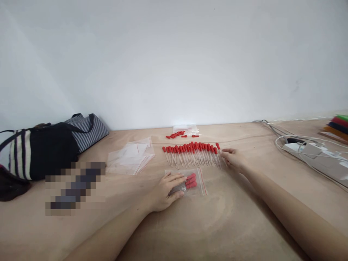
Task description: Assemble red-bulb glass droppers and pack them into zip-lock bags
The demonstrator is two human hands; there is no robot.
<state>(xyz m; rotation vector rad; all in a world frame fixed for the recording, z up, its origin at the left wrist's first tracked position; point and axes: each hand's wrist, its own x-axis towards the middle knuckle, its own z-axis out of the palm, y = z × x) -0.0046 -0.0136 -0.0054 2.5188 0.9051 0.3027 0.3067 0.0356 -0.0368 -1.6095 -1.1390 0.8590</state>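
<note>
My left hand (168,190) lies on a clear zip bag (201,181), its fingers stretched out and the thumb apart. Inside the bag are several droppers with red rubber bulbs (191,180); their tubes are partly covered by my fingers. Beyond the bag runs a row of droppers (190,148), side by side with their red bulbs pointing to the wall. At the row's right end, my right hand (233,159) pinches a dropper (218,146) just below its bulb. That dropper leans a little, its lower tube hard to make out beside the fingers.
Clear zip bags (130,157) lie in a loose pile on the left. Loose red bulbs (175,135) sit near the wall beside another plastic bag (187,128). A black bag (54,150) stands far left, a power strip (318,157) with cables at right. One dark object is pixelated.
</note>
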